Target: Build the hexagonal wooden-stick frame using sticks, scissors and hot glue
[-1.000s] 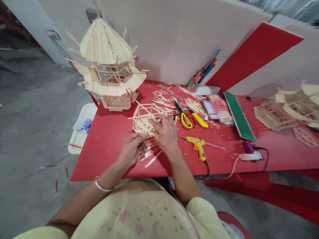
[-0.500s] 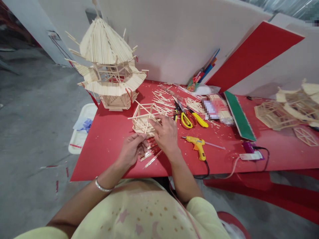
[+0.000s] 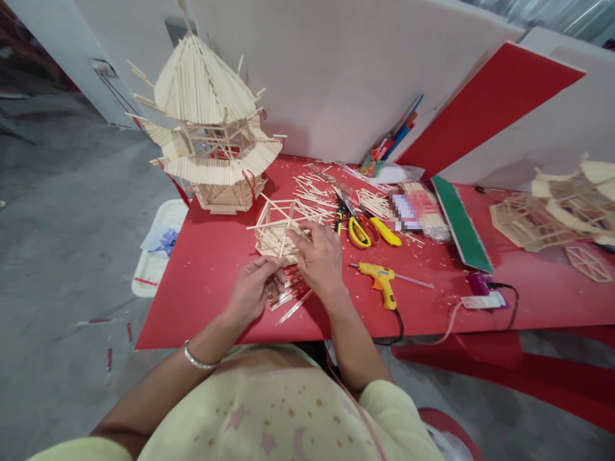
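The stick frame (image 3: 271, 238) rests on the red surface (image 3: 206, 275), ahead of the left hand (image 3: 256, 285), whose grip pinches the foot of a tilted near stick (image 3: 283, 245); the right hand (image 3: 321, 257), alongside, sets its thumb higher, its closure unclear.

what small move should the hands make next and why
Probably a light press with the left hand at the lower end of the near stick, while the right hand steadies it higher up. Both hands' fingertips are at that stick on the small frame, and the glue gun lies untouched; whether the joint is firm can't be seen.
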Tool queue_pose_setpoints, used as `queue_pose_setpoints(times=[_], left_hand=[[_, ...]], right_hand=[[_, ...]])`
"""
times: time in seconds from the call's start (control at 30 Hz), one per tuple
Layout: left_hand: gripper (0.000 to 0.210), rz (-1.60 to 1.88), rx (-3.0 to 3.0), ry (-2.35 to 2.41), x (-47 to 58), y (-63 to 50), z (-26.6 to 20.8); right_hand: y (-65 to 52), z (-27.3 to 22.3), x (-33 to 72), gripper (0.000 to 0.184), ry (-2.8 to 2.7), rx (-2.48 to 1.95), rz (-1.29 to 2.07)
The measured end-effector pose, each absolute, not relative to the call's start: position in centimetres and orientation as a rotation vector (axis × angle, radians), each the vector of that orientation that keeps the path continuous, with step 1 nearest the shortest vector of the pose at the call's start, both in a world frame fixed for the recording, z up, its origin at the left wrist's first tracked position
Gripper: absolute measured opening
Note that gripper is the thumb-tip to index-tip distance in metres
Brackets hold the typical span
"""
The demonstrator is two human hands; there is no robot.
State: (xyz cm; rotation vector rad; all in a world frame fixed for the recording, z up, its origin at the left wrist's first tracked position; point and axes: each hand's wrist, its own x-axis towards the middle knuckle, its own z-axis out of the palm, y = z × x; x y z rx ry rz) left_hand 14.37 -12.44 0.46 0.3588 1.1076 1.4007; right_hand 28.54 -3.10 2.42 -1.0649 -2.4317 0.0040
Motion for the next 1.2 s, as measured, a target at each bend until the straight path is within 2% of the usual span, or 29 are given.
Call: queue_pose_setpoints(times=[1.2], left_hand=[[0.023,1.404,0.38,1.086,13.97,-12.48,0.4]], right_hand=[[-3.15,2.36,28.48,0.057,-2.429,-1.061,-0.001]])
